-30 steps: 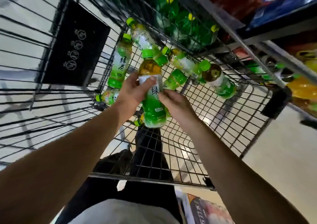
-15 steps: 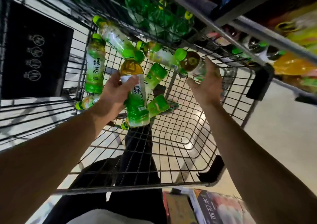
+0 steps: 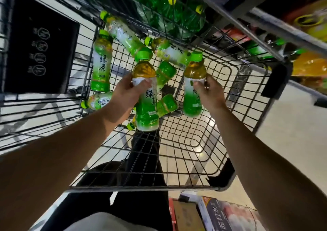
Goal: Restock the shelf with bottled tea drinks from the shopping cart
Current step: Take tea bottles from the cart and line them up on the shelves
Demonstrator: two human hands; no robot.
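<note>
As fingers curl, left hand (image 3: 123, 92) grips tea bottle (image 3: 146, 106), right hand (image 3: 210, 94) grips another (image 3: 192, 98)

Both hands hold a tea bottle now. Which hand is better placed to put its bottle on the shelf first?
Probably the right hand. Its bottle is upright and nearer the shelf along the right side; the left hand holds its bottle farther away, over the cart.

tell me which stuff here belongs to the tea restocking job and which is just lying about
Job: left hand gripping a tea bottle; right hand gripping another bottle; loose bottles; shopping cart; shelf.

Lying about: cardboard boxes; black sign panel.
</note>
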